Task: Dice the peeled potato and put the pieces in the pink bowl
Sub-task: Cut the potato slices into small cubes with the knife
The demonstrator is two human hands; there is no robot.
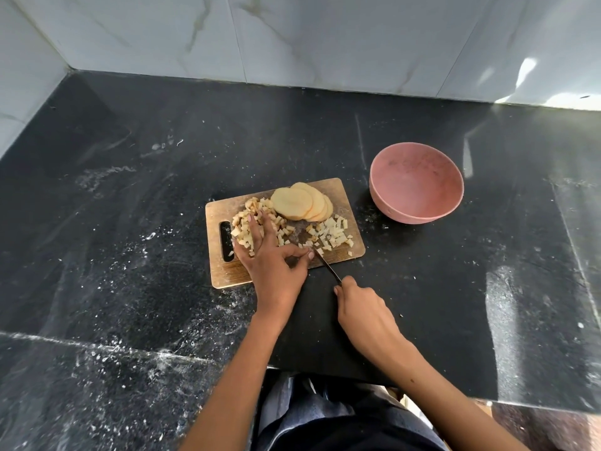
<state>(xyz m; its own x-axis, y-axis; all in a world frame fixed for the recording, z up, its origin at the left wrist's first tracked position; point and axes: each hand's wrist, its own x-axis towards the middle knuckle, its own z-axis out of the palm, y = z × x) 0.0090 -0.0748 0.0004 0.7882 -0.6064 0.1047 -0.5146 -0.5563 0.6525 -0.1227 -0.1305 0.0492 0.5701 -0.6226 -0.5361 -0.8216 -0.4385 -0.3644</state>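
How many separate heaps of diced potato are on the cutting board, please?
2: one heap on the board's left under the left hand, one heap on its right. Some pieces may be hidden beneath the hand.

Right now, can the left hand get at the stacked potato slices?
Probably yes: the left hand rests flat on the diced pieces, right beside the potato slices, with nothing between them.

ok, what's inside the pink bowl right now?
No potato visible inside the pink bowl: only its bare, faintly smudged interior. The near inner wall is hidden by the rim. Potato slices and diced pieces lie on the cutting board.
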